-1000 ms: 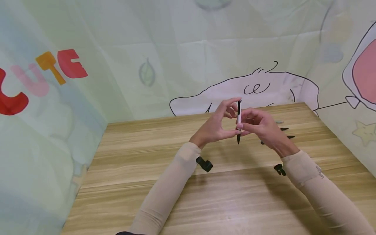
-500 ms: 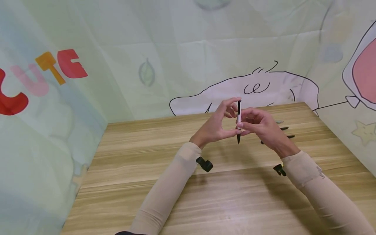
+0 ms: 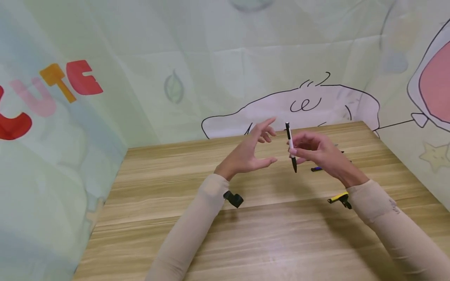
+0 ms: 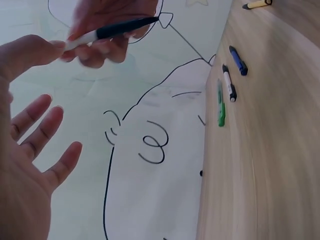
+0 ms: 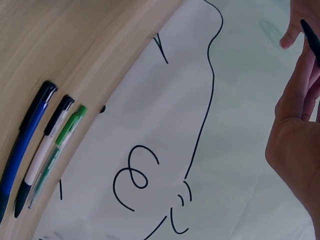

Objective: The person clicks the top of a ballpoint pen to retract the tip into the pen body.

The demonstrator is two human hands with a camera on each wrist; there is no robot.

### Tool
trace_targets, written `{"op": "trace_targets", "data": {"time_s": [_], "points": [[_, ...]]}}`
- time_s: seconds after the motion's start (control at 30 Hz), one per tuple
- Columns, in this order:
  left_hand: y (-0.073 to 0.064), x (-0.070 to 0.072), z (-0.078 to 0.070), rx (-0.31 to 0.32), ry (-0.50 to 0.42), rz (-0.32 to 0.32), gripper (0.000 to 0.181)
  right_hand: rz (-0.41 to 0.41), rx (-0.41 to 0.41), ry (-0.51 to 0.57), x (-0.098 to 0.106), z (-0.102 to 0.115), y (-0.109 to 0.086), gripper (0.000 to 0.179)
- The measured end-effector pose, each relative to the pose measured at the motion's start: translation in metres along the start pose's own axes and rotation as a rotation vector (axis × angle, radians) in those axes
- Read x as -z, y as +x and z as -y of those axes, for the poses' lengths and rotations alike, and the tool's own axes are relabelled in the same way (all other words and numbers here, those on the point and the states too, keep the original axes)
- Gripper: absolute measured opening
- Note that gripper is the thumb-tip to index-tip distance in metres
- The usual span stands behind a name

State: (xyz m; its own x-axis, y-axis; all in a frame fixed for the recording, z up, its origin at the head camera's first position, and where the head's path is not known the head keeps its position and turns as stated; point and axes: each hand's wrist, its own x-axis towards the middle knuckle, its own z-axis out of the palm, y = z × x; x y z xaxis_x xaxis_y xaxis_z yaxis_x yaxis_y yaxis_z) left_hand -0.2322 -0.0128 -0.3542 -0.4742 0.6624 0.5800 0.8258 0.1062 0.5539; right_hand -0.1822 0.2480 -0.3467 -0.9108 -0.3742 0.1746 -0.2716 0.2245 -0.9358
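Observation:
My right hand (image 3: 318,150) pinches a white-and-black pen (image 3: 290,143) between thumb and fingers above the table. The pen stands nearly upright, its black tip pointing down. To its left my left hand (image 3: 246,152) is held with thumb and index finger spread, apart from the pen in the head view. In the left wrist view the left thumb overlaps the pen's white end. Only the dark tip end of the pen (image 5: 311,40) shows in the right wrist view, beside the right hand's fingers.
On the wooden table (image 3: 158,195), behind the right hand, lie a blue pen (image 5: 25,135), a white-and-black pen (image 5: 40,160) and a green clear pen (image 5: 65,135) side by side. A yellow pen (image 4: 257,4) lies nearer the right wrist. A printed cloth (image 3: 140,78) hangs behind.
My left hand has let go of the pen's ends and moved left. My right hand keeps hold of the pen, shifted slightly right, and the pen now tilts a little.

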Motion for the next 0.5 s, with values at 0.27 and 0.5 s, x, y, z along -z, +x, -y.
{"op": "trace_targets", "data": {"time_s": [0.27,0.5], "points": [[-0.024,0.024,-0.002,0.05,0.046,-0.029,0.088,0.043,0.0,-0.083,0.013,-0.008,-0.006,0.021],[-0.049,0.038,-0.002,0.103,0.066,-0.024,0.083,0.09,-0.005,-0.136,0.025,-0.015,-0.011,0.016]]}}
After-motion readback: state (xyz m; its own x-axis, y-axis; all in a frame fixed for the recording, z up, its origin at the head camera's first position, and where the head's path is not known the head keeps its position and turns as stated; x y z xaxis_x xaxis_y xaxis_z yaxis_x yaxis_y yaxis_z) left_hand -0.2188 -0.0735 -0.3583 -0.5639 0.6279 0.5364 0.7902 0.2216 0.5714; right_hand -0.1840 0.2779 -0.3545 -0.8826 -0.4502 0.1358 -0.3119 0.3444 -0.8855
